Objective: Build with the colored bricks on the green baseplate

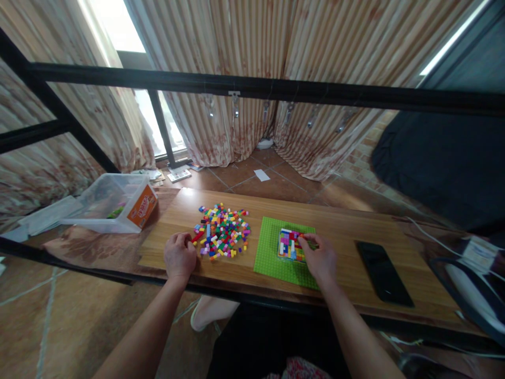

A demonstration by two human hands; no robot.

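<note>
A pile of small coloured bricks (223, 230) lies on the wooden table (343, 226). To its right sits a green baseplate (272, 252) carrying a block of assembled coloured bricks (289, 244). My left hand (179, 255) rests at the pile's left edge, fingers curled, fingertips touching a red brick (197, 237). My right hand (321, 258) presses its fingertips on the right side of the assembled block; whether it holds a brick is hidden.
A black phone (383, 272) lies flat to the right of the baseplate. A clear plastic bin (112, 202) with an orange label stands at the left. A black metal bar (252, 87) crosses overhead. Cables and a white device (473, 252) sit far right.
</note>
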